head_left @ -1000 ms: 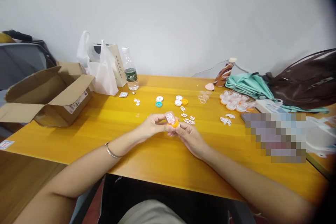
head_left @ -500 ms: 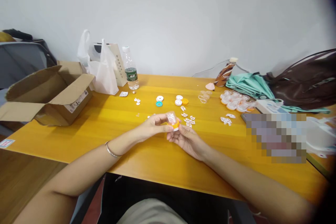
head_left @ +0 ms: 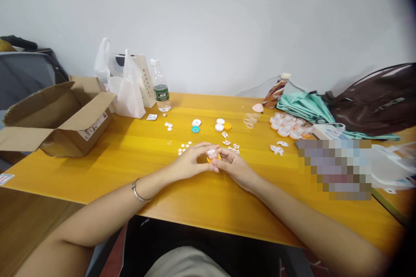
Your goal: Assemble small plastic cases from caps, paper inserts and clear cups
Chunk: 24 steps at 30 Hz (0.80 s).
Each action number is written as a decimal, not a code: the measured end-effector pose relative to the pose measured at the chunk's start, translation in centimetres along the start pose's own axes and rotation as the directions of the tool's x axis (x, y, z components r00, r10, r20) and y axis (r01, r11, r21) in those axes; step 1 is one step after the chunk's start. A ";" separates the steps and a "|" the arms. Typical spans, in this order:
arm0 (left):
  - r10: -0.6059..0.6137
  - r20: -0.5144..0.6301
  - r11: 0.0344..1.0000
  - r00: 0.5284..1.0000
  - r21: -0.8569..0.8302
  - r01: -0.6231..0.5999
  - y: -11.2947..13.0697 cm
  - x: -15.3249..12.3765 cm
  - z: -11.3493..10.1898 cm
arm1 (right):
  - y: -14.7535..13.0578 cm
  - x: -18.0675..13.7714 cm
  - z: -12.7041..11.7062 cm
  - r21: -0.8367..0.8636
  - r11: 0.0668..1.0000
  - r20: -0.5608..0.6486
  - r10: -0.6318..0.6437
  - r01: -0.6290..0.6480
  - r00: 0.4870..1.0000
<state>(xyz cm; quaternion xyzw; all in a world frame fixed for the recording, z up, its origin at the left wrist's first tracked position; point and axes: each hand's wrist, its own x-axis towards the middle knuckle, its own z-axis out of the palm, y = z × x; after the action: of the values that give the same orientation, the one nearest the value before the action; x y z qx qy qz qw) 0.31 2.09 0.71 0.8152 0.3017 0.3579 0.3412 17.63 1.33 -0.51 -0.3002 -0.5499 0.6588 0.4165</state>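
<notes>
A small clear-topped plastic container with an orange ring base [head_left: 212, 156] is held between both hands, low over the table. My left hand [head_left: 195, 159] curls round its left side, thumb in front and fingers behind. From the right, my right hand [head_left: 232, 164] grips it with thumb and fingertips. Just beyond the hands lie white openwork pieces [head_left: 226, 142], partly covered by my fingers. Small white discs [head_left: 183, 146] lie left of the hands. Farther back are white round caps [head_left: 220, 121], an orange cap [head_left: 227, 126] and a teal ring [head_left: 195, 130].
Several assembled clear-and-orange containers [head_left: 286, 126] cluster at the right, near clear rings [head_left: 250, 121] and more white openwork pieces [head_left: 277, 149]. A water bottle [head_left: 161, 91], a plastic bag [head_left: 125, 91] and an open cardboard box [head_left: 61, 125] stand left. A drink bottle [head_left: 276, 91] and brown bag [head_left: 373, 99] are right.
The container has turned between my fingers, its clear top less upright in view. My left fingers now reach over its far side, and my right thumb has moved onto its front.
</notes>
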 end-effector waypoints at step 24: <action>-0.013 0.358 0.950 0.934 0.295 -0.100 -0.9 -1.2 -0.5 | -2.0 2.0 -20.3 -0.804 0.358 -0.595 -0.518 -0.475 0.615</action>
<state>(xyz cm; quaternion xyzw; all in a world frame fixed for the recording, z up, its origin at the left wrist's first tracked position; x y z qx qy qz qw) -0.98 1.93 -0.21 0.9161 0.2689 0.1607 0.2503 34.42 12.84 -2.83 -0.7258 -0.5786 0.0102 0.3719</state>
